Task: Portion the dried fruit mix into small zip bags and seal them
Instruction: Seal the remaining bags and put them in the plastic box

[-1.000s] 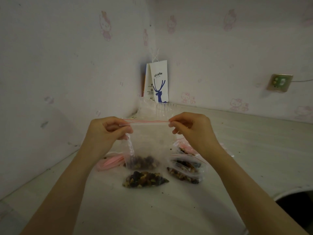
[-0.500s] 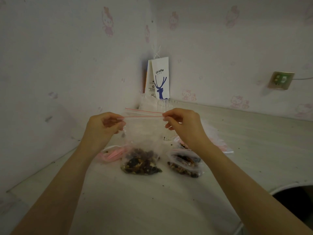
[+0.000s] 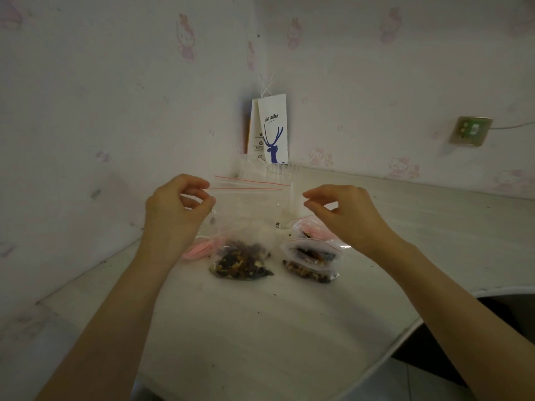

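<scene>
**a:** head view: where is the zip bag, and which hand has it?

**b:** the zip bag [image 3: 246,218] hangs upright above the desk [image 3: 260,328]. the left hand [image 3: 173,209] pinches its top left corner. the right hand [image 3: 344,215] is just beside the top right corner, fingers loosely curled, holding nothing

**a:** which way does it run?

**b:** mouth up, dried fruit mix [image 3: 243,250] sagging at the bottom. the red zip strip [image 3: 249,186] lies left to right between the hands. its two lines stand apart, so it looks unsealed. the right hand is nearer the free end. filled bags [image 3: 311,256] lie on the desk below
</scene>
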